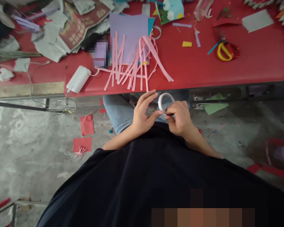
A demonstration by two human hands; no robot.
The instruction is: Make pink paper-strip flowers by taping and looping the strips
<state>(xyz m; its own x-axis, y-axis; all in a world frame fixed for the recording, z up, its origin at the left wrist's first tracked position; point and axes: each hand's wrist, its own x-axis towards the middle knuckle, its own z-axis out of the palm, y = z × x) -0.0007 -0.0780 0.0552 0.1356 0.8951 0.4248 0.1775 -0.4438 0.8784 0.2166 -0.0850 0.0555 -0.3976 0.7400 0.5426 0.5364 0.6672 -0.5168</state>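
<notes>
My right hand (180, 116) grips a roll of clear tape (160, 102) by its lower right edge, the ring tilted over my lap. Beside it, my left hand (143, 113) has its fingers stretched out and apart from the thumb. The left thumb tip is at the roll's lower left rim. One long pink paper strip (146, 78) hangs past the table edge to the left fingertips; whether they touch it I cannot tell. More pink strips (132, 74) lie fanned out on the table, partly over a lilac paper sheet (129, 34).
Yellow-and-red scissors (224, 52) lie on the red table (191, 69) at the right. A white power bank (79, 78) with a cable sits near the front edge at the left. Crumpled newspaper (49, 41) is heaped behind it. Red paper pieces (87, 124) lie on the floor.
</notes>
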